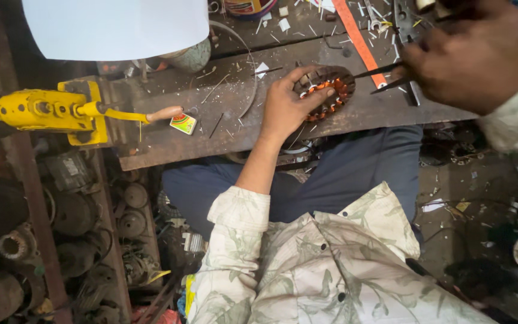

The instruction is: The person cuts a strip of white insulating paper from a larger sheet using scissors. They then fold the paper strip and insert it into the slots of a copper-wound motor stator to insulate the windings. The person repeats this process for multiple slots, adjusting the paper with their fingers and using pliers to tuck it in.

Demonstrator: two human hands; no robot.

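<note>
My left hand (289, 107) rests on a round motor stator (338, 90) with copper-orange windings, fingers curled over its near rim, pressing it on the worn wooden bench (211, 129). My right hand (475, 57) is at the upper right, shut on a dark two-pronged metal tool (385, 78), perhaps pliers or scissors. The tool's tips point left at the stator's right edge and almost touch it. Part of the stator is hidden under my left fingers.
A yellow hand-crank machine (49, 111) with a wooden handle (164, 113) sits at the bench's left end, a small colourful box (183, 123) beside it. An orange strip (358, 36) and paper scraps lie beyond. Old motor parts (73, 216) crowd the floor at left.
</note>
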